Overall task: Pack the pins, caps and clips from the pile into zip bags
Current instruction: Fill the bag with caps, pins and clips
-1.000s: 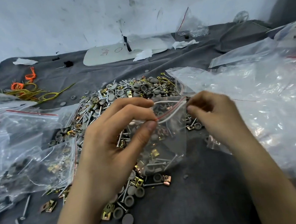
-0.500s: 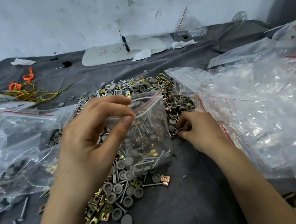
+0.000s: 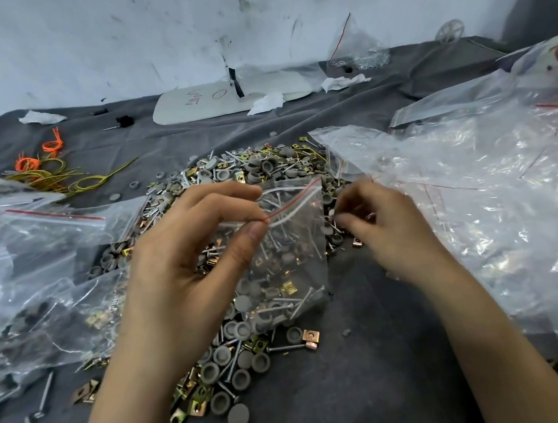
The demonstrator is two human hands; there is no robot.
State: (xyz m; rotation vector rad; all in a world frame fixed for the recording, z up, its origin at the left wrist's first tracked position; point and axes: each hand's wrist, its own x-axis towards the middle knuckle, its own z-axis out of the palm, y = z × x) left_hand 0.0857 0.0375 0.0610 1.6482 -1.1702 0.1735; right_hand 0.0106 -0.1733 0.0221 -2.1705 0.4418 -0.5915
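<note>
Your left hand (image 3: pixel 187 272) pinches the zip bag (image 3: pixel 290 265) by its red-lined zip strip, thumb against forefinger near the left end of the mouth. The bag hangs over the near side of the pile (image 3: pixel 259 168), and its bottom seems to rest among loose parts on the grey cloth (image 3: pixel 375 390). Treat the bag as thin, slick film with a small, dense load low in it. It likely sags and swings, and the pins (image 3: pixel 309 299) inside could prick through, so hold it by the stiffer strip, not the wall. The grey caps (image 3: pixel 239 417) look light and apt to roll. The brassy clips (image 3: pixel 309 335) look sharp-edged and probably snag one another, so take each by its edges. Your right hand (image 3: pixel 386 231) has its fingers curled together at the pile, just beside the bag's right edge, but you cannot tell whether they nip a piece. Your left palm hides part of the pile, the heap of empty bags (image 3: pixel 475 190) covers its right side, and the filled bags (image 3: pixel 41 326) at left blur their contents. Whether the mouth is open is unclear.
</note>
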